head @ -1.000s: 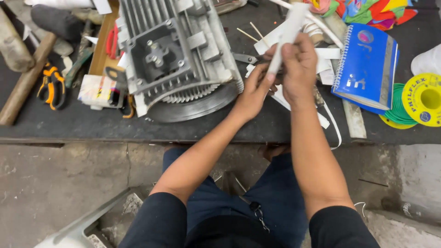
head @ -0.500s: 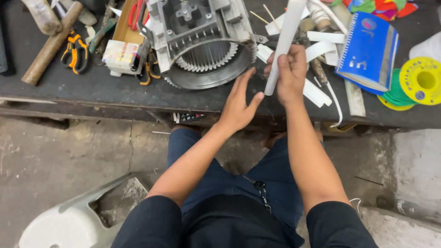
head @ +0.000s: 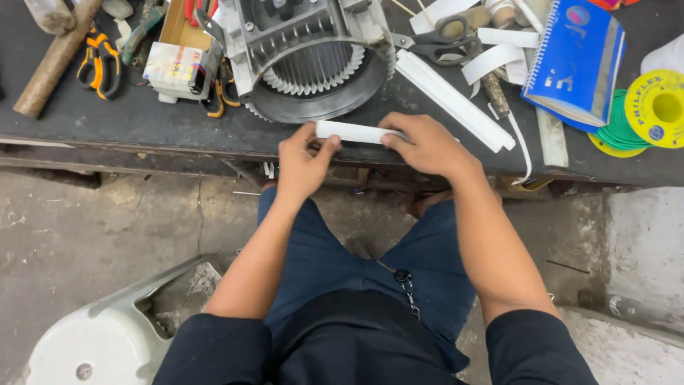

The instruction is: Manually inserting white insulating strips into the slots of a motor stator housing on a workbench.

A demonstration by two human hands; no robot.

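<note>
A white strip of stiff paper (head: 353,131) lies level at the front edge of the dark workbench (head: 142,125), held at both ends. My left hand (head: 303,164) pinches its left end with thumb and fingers. My right hand (head: 427,146) covers and grips its right end. Just behind the strip stands a grey motor stator housing (head: 313,57) with slotted windings facing me. Longer white strips (head: 452,100) lie to the right of the housing.
Scissors (head: 445,39) and curled white strips sit behind my right hand. A blue spiral notebook (head: 573,60) and a yellow spool with green wire (head: 652,107) are at the right. Orange-handled pliers (head: 96,60), a wooden handle (head: 53,60) and a small box (head: 178,68) lie at the left. A pale plastic stool (head: 107,335) stands on the concrete floor.
The strip stood upright in my right hand; now it lies level at the bench edge. My left hand has taken hold of its left end. The view has tilted down.
</note>
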